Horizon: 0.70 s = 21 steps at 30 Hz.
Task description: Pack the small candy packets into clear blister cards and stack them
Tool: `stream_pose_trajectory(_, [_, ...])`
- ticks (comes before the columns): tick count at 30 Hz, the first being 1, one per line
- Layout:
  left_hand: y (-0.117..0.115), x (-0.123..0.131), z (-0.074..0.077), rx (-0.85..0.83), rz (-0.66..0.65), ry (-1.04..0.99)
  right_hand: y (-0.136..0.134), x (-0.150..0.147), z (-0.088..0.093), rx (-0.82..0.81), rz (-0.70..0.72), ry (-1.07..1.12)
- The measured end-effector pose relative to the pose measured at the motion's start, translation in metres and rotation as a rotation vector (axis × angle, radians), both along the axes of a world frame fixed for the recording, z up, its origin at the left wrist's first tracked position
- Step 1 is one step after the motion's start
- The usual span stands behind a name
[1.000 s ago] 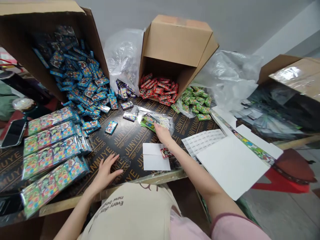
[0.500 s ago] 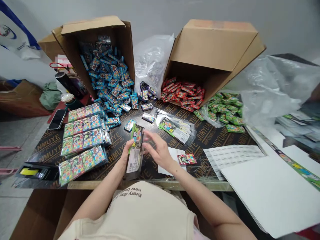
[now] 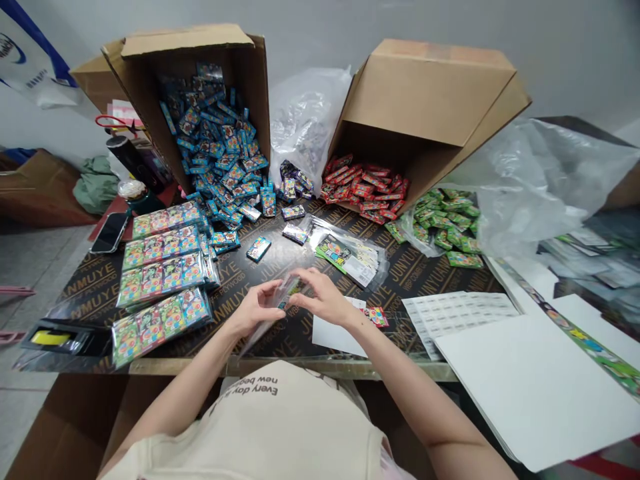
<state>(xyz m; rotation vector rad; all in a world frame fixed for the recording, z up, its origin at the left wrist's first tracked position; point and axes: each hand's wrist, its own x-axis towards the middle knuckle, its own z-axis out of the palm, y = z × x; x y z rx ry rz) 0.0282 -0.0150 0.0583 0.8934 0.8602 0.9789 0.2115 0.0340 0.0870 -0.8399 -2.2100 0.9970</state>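
Pinching a clear plastic sleeve (image 3: 283, 298) between them, the left hand (image 3: 254, 308) and right hand (image 3: 323, 298) hold it just above the black plywood tabletop (image 3: 260, 340); farther off, blue packets (image 3: 220, 153) spill from a tipped cardboard box (image 3: 185, 40).

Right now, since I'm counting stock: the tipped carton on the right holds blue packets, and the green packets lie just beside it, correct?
Not quite: the head view shows that the tipped carton on the right holds red packets, not blue; the blue packets are at the left carton. The green packets do lie just beside it.
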Motion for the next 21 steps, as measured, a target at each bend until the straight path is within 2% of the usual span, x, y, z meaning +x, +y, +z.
stream_pose_trajectory(3, [-0.001, -0.002, -0.001, 0.023, -0.002, 0.160, 0.000, 0.003, -0.002, -0.057, -0.036, -0.013])
stream_pose_trajectory(6, [-0.002, -0.005, -0.007, -0.006, 0.086, 0.170, 0.002, 0.002, -0.012, -0.060, -0.255, 0.204])
stream_pose_trajectory(7, [-0.002, -0.006, -0.008, -0.032, 0.123, 0.165, 0.002, 0.000, -0.017, -0.094, -0.339, 0.294])
stream_pose_trajectory(9, [-0.001, -0.009, -0.009, -0.076, 0.157, 0.163, 0.002, -0.004, -0.028, -0.274, -0.421, 0.421])
stream_pose_trajectory(11, [-0.001, -0.010, -0.007, -0.054, 0.123, 0.189, -0.001, -0.010, -0.038, -0.537, -0.363, 0.463])
stream_pose_trajectory(13, [-0.001, -0.010, -0.003, 0.037, 0.083, 0.272, -0.003, -0.016, -0.044, -0.709, -0.278, 0.477])
stream_pose_trajectory(15, [-0.001, -0.009, 0.000, 0.123, 0.094, 0.414, -0.003, -0.021, -0.045, -0.720, -0.279, 0.507])
stream_pose_trajectory(17, [-0.002, -0.007, 0.001, 0.133, 0.102, 0.523, -0.001, -0.023, -0.042, -0.653, -0.348, 0.526])
stream_pose_trajectory(19, [-0.002, -0.006, -0.001, 0.092, 0.078, 0.552, 0.002, -0.023, -0.039, -0.641, -0.388, 0.535])
stream_pose_trajectory(21, [0.000, -0.008, -0.004, 0.065, 0.082, 0.538, 0.001, -0.020, -0.037, -0.742, -0.359, 0.540])
